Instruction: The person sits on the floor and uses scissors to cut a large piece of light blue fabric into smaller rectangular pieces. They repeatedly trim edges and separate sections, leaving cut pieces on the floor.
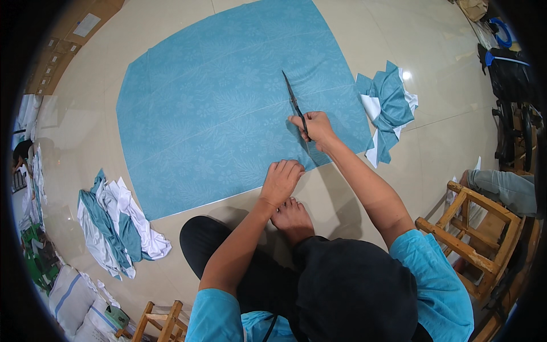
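Note:
A large sheet of blue floral-patterned fabric (228, 108) lies spread on the tiled floor in front of me. My right hand (315, 128) is closed round the handles of black scissors (292, 97), whose blades point away over the cloth. Below the scissors a slit runs up from the near edge of the fabric. At that edge, left of the slit, my left hand (283, 179) presses down with its fingers bent together; the fabric's edge lies under or between the fingertips, which are partly hidden. My bare foot (293, 219) rests just behind this hand.
Crumpled blue and white fabric scraps lie right of the sheet (390, 108) and at the left (117, 225). Wooden stools stand at right (484, 233) and lower left (162, 325). Cardboard boxes (68, 43) fill the upper left; white sacks (74, 296) sit lower left. Another person's leg (501, 185) shows at right.

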A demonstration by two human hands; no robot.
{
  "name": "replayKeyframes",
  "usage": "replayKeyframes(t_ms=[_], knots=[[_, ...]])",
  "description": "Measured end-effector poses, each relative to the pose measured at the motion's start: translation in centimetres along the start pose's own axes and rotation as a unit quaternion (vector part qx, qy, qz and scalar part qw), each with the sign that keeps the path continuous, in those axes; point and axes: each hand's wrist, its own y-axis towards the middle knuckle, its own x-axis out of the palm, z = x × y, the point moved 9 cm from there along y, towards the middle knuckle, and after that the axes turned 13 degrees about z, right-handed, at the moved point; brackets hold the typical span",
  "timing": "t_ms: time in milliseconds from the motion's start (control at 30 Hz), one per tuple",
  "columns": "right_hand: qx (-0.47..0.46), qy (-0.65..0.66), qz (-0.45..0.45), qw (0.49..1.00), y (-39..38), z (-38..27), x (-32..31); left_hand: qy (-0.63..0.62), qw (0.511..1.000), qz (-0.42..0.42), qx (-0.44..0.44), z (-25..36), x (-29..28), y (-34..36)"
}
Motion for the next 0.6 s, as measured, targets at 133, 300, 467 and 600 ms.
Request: replayKeyframes(t_ms=[133, 300, 467, 600], knots=[[0.003, 0.001, -0.001, 1.000, 0.0, -0.3, 0.0, 0.015, 1.000, 0.008, 0.016, 0.2, -0.2, 0.1], [0.007, 0.005, -0.012, 1.000, 0.5, -1.6, 0.4, 0.011, 1.000, 0.002, 0.011, 0.0, 0.0, 0.0], [0.002, 0.003, -0.012, 1.000, 1.2, -2.4, 0.8, 0.004, 1.000, 0.005, 0.010, 0.0, -0.1, 0.0], [0.003, -0.009, -0.004, 1.000, 1.6, -2.5, 0.9, 0.003, 1.000, 0.007, 0.011, 0.0, -0.1, 0.0]])
